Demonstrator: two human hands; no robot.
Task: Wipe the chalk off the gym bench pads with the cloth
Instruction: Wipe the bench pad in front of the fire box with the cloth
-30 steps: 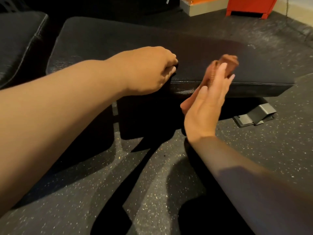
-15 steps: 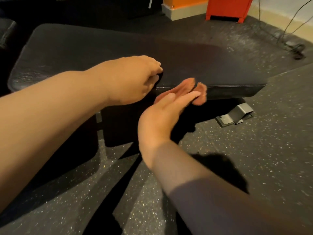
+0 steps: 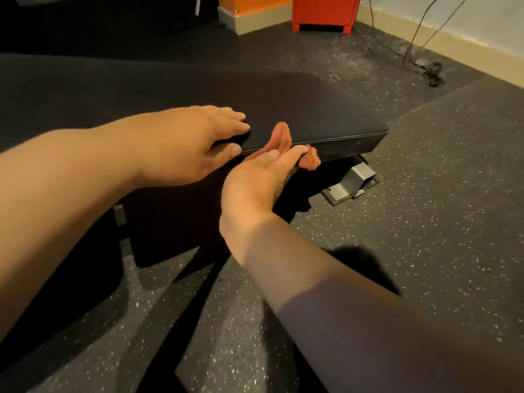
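The black bench pad [image 3: 283, 103] runs across the upper left of the view, with its near right corner in the middle. My left hand [image 3: 187, 143] grips the pad's near edge, fingers on top and thumb on the side face. Just to its right, my right hand [image 3: 255, 180] presses the orange cloth [image 3: 280, 139] against the pad's side face with straight fingers. One end of the cloth sticks up over the top edge and the other hangs past my fingertips. I see no clear chalk marks on the dark pad.
A grey metal bench foot [image 3: 351, 182] sits on the speckled rubber floor under the pad's corner. A red box [image 3: 323, 12] and an orange-topped plinth [image 3: 249, 15] stand at the back. Black cables [image 3: 425, 66] trail along the right wall.
My right hand has dropped with the cloth from the pad's top edge to its side face and closed in on my left hand. My left hand keeps its hold on the edge.
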